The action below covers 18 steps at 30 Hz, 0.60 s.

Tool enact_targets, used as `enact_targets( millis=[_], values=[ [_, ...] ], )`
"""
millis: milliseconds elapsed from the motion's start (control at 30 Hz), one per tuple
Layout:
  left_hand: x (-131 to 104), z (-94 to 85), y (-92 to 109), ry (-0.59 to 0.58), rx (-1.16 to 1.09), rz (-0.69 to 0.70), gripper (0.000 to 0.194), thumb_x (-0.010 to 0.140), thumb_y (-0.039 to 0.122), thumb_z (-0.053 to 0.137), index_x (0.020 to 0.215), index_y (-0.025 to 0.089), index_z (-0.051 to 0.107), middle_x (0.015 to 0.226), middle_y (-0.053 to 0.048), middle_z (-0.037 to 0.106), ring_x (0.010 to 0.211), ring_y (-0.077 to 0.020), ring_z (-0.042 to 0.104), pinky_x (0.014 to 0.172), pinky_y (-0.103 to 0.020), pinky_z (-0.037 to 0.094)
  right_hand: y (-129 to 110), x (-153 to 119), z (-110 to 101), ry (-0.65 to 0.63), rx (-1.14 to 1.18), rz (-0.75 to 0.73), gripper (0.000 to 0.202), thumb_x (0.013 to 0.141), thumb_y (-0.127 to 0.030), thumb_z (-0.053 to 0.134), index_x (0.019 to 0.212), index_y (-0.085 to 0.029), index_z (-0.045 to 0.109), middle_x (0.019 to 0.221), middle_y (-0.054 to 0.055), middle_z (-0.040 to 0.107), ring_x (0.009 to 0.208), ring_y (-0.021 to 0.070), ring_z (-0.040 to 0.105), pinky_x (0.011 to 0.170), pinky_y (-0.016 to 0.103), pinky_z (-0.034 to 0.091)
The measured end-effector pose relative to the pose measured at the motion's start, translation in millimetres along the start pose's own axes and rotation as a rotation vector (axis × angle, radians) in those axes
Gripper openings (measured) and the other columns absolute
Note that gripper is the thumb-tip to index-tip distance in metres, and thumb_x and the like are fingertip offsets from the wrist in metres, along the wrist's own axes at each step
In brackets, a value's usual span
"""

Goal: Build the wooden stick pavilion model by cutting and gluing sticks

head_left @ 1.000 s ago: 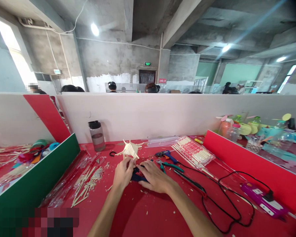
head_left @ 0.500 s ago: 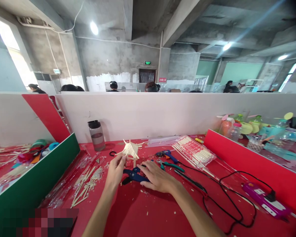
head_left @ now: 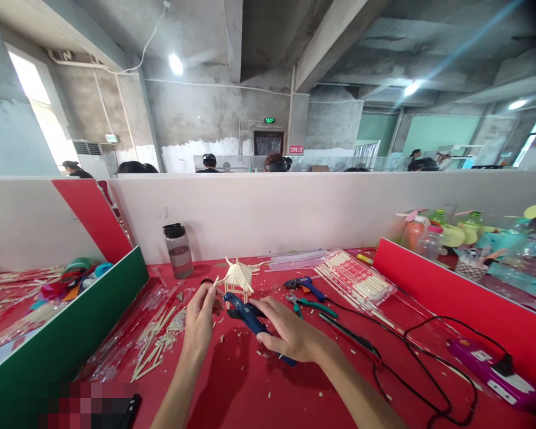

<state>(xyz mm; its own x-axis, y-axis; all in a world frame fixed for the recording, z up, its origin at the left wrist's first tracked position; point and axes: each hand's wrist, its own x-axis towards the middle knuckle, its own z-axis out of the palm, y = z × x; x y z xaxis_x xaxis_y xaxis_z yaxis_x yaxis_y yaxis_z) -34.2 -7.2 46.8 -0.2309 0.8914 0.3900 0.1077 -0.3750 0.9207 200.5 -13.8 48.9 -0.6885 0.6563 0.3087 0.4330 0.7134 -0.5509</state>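
A small pavilion of pale wooden sticks stands upright on the red table, its slatted roof on thin posts. Beside its left side, my left hand is closed, fingertips pinched by the roof's left corner; what lies between them is too small to make out. My right hand grips a dark blue cutter tool, whose head points up and left in front of the pavilion's posts.
Loose sticks and clippings lie left. Rightward are a blue glue gun, green-handled pliers, bundled sticks and a purple power strip with black cable. A bottle stands at the back left.
The blue tool has turned from lying nearly level to slanting, its head raised toward the pavilion. My left hand has shifted slightly left and down, and more of the pavilion shows.
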Motion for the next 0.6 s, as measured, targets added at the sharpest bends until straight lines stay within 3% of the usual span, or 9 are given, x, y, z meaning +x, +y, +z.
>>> enact_targets(
  millis=[100,167,367,500,600],
  values=[
    [-12,-0.7,2,0.036,-0.029,0.051,0.034,0.093,0.051,0.052,0.084,0.019,0.061,0.098,-0.007,0.07,0.092,-0.0203,0.066,0.081,-0.029,0.053,-7,2,8,0.022,0.025,0.01,0.062,0.096,-0.037,0.055,0.153,-0.025,0.032,0.136,0.012,0.051,0.127,0.0268,0.05,0.109,0.041,0.039],
    [-19,-1.3,6,0.061,-0.019,0.072,0.035,0.095,0.051,0.05,0.084,0.02,0.061,0.102,-0.008,0.071,0.097,-0.0218,0.067,0.084,-0.031,0.054,-13,4,15,0.023,0.012,0.03,0.062,0.094,-0.038,0.057,0.151,-0.023,0.035,0.134,0.012,0.053,0.125,0.0275,0.052,0.108,0.041,0.04],
    [-24,-2.2,13,0.177,0.103,0.099,0.039,0.095,0.054,0.046,0.096,0.02,0.064,0.098,-0.007,0.07,0.089,-0.0218,0.066,0.066,-0.028,0.055,-26,7,33,0.008,0.061,0.079,0.063,0.095,-0.041,0.057,0.152,-0.026,0.035,0.142,0.013,0.049,0.132,0.0296,0.048,0.111,0.044,0.038],
    [-22,-1.8,11,0.211,0.043,0.151,0.035,0.097,0.05,0.045,0.093,0.02,0.062,0.098,-0.005,0.068,0.086,-0.0187,0.067,0.073,-0.027,0.055,-28,8,41,0.043,0.24,0.068,0.059,0.098,-0.039,0.054,0.152,-0.029,0.034,0.143,0.01,0.049,0.133,0.0264,0.048,0.112,0.041,0.038],
    [-23,1.7,11,0.216,0.005,0.131,0.035,0.098,0.05,0.044,0.094,0.02,0.061,0.101,-0.006,0.068,0.08,-0.0168,0.067,0.068,-0.026,0.055,-30,10,49,0.121,0.338,0.061,0.053,0.098,-0.035,0.054,0.148,-0.027,0.04,0.135,0.01,0.055,0.127,0.0241,0.053,0.11,0.039,0.041]
  ],
)
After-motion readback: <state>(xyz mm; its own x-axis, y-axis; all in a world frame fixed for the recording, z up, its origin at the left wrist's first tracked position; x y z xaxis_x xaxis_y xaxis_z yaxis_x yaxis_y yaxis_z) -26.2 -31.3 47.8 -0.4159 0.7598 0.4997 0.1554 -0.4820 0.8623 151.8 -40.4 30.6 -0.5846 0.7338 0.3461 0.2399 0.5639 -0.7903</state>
